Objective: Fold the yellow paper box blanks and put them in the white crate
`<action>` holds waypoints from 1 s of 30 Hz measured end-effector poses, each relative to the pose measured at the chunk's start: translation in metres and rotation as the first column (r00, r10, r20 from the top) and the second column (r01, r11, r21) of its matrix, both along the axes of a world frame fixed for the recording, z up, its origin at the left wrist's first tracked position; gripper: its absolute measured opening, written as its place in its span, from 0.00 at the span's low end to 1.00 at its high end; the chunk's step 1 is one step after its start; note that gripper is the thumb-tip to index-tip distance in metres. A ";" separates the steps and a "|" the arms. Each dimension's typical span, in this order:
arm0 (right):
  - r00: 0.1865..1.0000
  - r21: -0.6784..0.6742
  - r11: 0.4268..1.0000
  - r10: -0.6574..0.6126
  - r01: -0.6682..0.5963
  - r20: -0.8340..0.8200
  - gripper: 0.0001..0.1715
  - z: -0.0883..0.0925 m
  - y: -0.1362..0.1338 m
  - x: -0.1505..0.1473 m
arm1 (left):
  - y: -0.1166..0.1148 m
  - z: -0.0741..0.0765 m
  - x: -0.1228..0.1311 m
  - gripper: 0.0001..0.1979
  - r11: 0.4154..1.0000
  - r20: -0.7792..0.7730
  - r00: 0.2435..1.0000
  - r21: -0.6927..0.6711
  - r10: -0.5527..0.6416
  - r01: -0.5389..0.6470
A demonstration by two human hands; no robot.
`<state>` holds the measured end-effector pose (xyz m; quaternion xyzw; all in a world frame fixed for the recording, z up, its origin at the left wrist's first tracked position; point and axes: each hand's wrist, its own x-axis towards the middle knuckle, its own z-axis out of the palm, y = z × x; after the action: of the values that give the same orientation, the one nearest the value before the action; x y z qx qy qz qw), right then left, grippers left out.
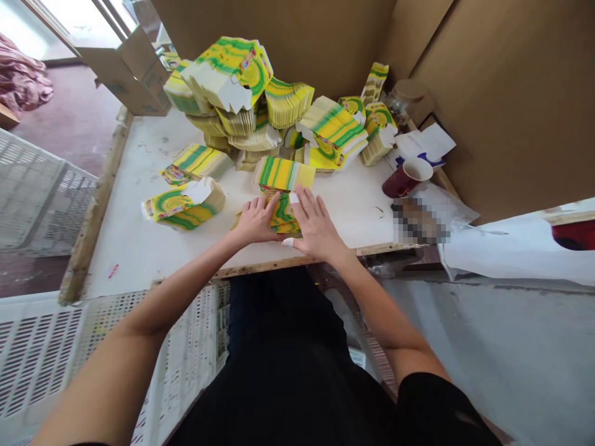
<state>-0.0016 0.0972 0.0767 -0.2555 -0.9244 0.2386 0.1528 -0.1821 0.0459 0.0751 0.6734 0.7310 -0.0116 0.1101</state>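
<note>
Between my hands, near the table's front edge, lies a stack of flat yellow-and-green printed cartons [282, 214]. My left hand [255, 221] grips its left side, with the thumb toward the front. Against the right side presses my right hand [318, 228]; a white covering shows on its thumb tip and another on one finger. The fingers partly hide the stack. Just behind it sits another carton stack [283, 173]. To the left, two more carton bundles, a front one [183, 204] and a rear one [199, 162], lie on the white tabletop [134, 248].
A large heap of carton bundles [227, 74] rises at the back against brown cardboard [325, 43]. On the right are a dark red cup [402, 181], papers [430, 145] and a plastic bag [453, 204]. White plastic crates [37, 359] stand left of and below the table.
</note>
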 end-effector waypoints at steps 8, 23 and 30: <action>0.990 -0.341 0.935 -0.123 0.091 -0.071 0.61 -0.065 0.022 0.018 | -0.003 0.005 0.005 0.53 0.999 -0.003 0.999 0.003 -0.052 0.052; 0.879 -0.696 0.707 -0.404 0.124 -0.254 0.56 -0.088 0.012 0.021 | -0.007 -0.008 -0.034 0.51 0.998 0.556 0.830 -0.005 -0.051 0.065; 0.838 -0.721 0.678 -0.470 0.142 -0.277 0.56 -0.092 0.010 0.017 | -0.021 -0.033 -0.056 0.37 0.986 0.891 0.444 -0.022 0.093 -0.162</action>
<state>0.0149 0.1074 -0.0149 -0.3874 -0.6552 0.5782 0.2936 -0.2386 0.0253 0.0419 0.5265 0.6140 0.3744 0.4534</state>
